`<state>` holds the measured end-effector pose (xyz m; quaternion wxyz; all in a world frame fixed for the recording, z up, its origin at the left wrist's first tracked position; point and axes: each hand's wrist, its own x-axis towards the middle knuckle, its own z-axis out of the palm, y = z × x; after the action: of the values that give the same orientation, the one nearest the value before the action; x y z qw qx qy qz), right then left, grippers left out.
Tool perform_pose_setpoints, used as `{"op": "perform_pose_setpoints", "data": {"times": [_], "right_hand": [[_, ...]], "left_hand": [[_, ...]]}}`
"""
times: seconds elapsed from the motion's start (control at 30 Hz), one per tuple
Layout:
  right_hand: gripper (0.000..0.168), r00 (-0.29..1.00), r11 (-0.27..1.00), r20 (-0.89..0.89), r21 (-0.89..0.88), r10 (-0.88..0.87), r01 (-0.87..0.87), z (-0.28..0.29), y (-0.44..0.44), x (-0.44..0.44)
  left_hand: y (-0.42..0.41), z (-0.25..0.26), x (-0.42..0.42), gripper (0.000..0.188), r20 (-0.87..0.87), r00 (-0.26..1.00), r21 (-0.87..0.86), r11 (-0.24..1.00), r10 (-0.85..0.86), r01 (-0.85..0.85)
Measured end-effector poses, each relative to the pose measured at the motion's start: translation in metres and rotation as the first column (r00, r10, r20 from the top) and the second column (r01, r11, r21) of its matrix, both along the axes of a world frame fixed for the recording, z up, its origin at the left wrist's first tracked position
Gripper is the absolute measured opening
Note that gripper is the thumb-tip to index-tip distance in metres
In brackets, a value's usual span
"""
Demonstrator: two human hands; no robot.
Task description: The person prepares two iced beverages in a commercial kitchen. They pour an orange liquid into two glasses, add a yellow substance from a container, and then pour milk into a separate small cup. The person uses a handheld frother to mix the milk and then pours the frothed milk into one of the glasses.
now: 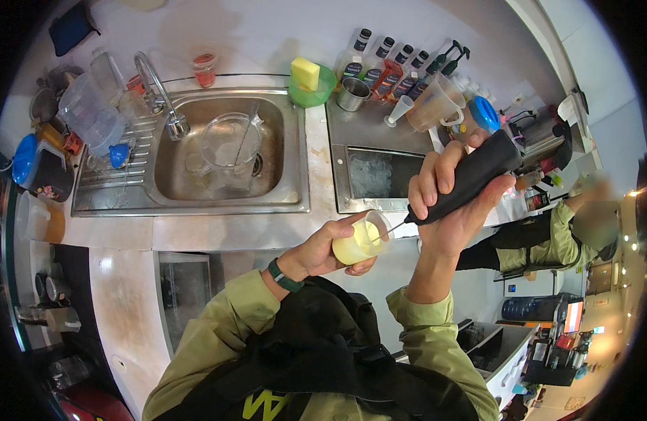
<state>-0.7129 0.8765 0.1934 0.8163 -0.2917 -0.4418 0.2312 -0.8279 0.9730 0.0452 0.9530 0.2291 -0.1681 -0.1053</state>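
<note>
My left hand point(316, 248) is closed around a small clear plastic cup point(357, 243) that holds a pale yellow liquid. The cup is tilted, its mouth facing up and to the right. In my right hand point(455, 197) is a black handheld milk frother point(468, 176), gripped by its thick handle. Its thin metal shaft slants down into the cup, and its tip is hidden in the yellow liquid. Both hands are held in front of the counter's near edge.
A steel sink point(218, 184) holding a clear bowl point(231, 139) lies ahead on the left, under a faucet point(177, 126). An ice bin point(373, 176), a metal cup point(353, 94), syrup bottles point(389, 73) and a plastic pitcher point(434, 102) are ahead to the right. Another person point(544, 237) stands at right.
</note>
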Motion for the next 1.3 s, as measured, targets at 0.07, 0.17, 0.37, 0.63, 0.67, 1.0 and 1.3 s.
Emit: {"op": "perform_pose_setpoints", "data": {"times": [0.07, 0.17, 0.37, 0.63, 0.67, 1.0, 1.3], "right_hand": [[0.067, 0.984, 0.991, -0.124, 0.009, -0.129, 0.131, 0.005, 0.006, -0.008], [0.070, 0.991, 0.995, -0.098, 0.035, -0.086, 0.090, 0.005, 0.000, -0.009], [0.071, 0.991, 0.987, -0.102, 0.123, -0.090, 0.102, 0.005, -0.002, -0.016], [0.071, 0.994, 0.980, -0.060, 0.169, -0.093, 0.102, 0.000, -0.005, -0.028], [0.069, 0.992, 0.978, -0.017, 0.168, -0.121, 0.122, -0.001, -0.007, -0.032], [0.056, 0.887, 0.852, 0.241, 0.458, -0.393, 0.253, -0.020, -0.026, -0.094], [0.064, 0.764, 0.787, 0.333, 0.508, -0.553, 0.348, -0.034, -0.024, -0.115]], "left_hand": [[0.002, 0.006, -0.003, 0.063, -0.006, 0.999, 0.011, 0.999, 0.031, -0.031], [0.005, -0.012, -0.003, 0.064, 0.073, 0.996, -0.125, 0.990, -0.051, 0.060], [0.004, -0.022, -0.009, 0.069, 0.032, 0.996, -0.210, 0.974, -0.077, 0.082], [0.002, -0.042, -0.015, 0.073, 0.007, 1.000, -0.226, 0.974, 0.012, -0.010], [0.004, -0.045, -0.014, 0.077, 0.074, 0.997, -0.273, 0.961, -0.023, 0.043], [0.006, -0.010, -0.030, 0.083, -0.075, 0.992, -0.045, 0.993, 0.104, -0.107], [0.003, -0.017, -0.034, 0.084, -0.054, 0.996, -0.107, 0.991, 0.072, -0.078]]}}
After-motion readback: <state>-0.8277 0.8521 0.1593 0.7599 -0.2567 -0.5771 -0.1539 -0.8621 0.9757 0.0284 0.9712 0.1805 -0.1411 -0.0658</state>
